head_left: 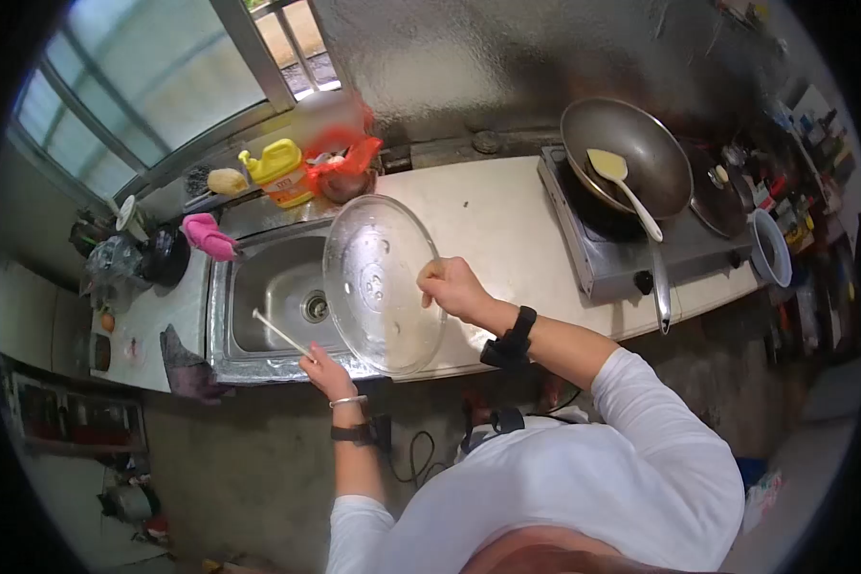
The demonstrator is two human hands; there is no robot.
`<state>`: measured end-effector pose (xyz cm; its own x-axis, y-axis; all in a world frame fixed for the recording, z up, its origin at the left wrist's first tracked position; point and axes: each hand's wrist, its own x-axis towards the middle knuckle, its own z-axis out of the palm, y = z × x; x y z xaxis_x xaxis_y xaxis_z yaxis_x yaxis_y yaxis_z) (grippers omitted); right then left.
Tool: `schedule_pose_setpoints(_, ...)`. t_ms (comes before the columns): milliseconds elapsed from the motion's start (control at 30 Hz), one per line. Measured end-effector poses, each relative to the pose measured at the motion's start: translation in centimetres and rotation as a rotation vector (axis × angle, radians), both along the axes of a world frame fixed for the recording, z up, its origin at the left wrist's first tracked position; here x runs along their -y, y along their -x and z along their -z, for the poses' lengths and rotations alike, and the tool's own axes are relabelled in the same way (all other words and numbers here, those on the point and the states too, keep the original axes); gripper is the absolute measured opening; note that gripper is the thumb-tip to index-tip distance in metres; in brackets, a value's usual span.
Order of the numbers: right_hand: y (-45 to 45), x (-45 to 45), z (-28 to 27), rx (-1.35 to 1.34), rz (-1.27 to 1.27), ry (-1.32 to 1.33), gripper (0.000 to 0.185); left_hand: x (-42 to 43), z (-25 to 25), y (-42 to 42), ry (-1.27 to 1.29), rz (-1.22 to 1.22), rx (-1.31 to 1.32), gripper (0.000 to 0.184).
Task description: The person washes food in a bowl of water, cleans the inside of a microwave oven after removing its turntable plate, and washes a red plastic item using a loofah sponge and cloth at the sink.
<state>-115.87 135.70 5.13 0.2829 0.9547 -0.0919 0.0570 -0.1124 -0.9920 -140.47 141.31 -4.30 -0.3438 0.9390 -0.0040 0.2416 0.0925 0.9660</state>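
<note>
My right hand [454,290] is closed on the right rim of a clear round glass plate [383,258]. The plate is tilted up and overlaps the sink's right side and the counter edge; water drops or marks show on it. In my left hand [327,373] is a thin pale stick [279,331], pinched near its lower end. Its far end points up and left over the steel sink [258,297], whose drain [315,306] shows beside the plate. I cannot make out what kind of tool the stick is.
A wok [660,143] with a pale spatula [610,167] sits on the gas stove [598,273], its handle jutting past the counter front. Behind the sink stand a yellow jug [280,174] and a red bag [354,158]. A pink cloth [209,236] lies left; a dark cloth [187,364] hangs over the edge.
</note>
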Motion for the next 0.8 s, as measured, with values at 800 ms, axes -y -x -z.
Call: schedule_pose_setpoints(800, 1.8, 16.0, -12.3, 0.828, -0.119, -0.742, 0.018, 4.6, -9.7, -6.9, -0.191, 0.554, 0.649, 0.028)
